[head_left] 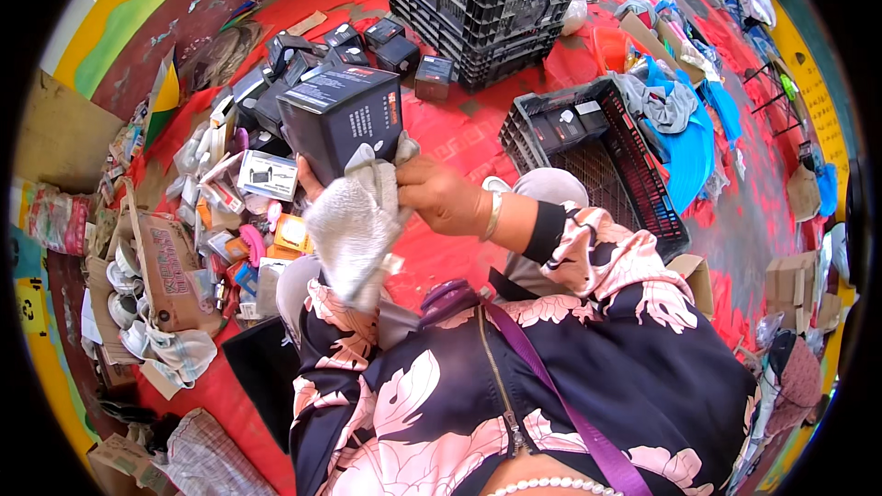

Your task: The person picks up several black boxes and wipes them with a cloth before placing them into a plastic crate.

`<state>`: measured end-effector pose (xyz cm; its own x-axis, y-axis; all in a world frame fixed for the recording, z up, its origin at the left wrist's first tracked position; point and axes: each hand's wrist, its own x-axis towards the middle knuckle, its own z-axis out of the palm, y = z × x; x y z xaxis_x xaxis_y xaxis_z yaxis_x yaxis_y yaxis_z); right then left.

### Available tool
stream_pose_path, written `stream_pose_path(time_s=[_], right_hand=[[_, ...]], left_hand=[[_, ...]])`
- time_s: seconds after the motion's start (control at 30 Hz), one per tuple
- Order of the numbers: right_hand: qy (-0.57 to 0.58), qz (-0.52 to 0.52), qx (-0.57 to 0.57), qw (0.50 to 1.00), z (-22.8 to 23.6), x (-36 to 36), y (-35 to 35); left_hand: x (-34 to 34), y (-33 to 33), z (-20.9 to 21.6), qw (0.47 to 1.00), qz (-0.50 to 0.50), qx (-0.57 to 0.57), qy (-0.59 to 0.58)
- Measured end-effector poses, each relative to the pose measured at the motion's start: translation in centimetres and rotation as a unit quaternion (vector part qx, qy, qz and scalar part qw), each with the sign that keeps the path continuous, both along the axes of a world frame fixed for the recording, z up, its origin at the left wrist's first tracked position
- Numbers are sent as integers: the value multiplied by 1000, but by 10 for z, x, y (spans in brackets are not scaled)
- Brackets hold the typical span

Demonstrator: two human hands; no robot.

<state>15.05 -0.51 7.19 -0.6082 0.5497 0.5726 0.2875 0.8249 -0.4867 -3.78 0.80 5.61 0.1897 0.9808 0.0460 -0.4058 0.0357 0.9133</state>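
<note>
A large black cardboard box [335, 115] with printed sides is held up in front of me, tilted. My left hand [309, 180] grips it at its lower left edge; only part of the fingers shows, the rest being behind a light grey cloth [349, 220]. Bunched in my closed right hand [446, 197] is the upper end of that cloth, against the lower right corner of the box. The cloth hangs down over my left wrist. Behind the box lies a pile of smaller black boxes [303, 64], with one black box [434, 77] standing apart.
Stacked black plastic crates [478, 32] stand at the far side. Nearer on the right, another black crate [648, 193] holds several black boxes [565, 127]. Mixed small goods [276, 237] and an open carton [170, 266] cover the left. Blue plastic [691, 152] lies right on the red floor covering.
</note>
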Motion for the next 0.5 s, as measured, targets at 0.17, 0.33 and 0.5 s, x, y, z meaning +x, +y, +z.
stream_pose_path(time_s=[0.17,0.33,0.5], right_hand=[[72,-3,-203,976,26,54,12],[210,-118,-464,852,79,99,14],[41,-162,-316,934,85,107,19]], left_hand=[[25,2,31,910,-1,-131,-394],[27,4,33,908,54,-112,-401],[17,5,-25,836,247,380,311]])
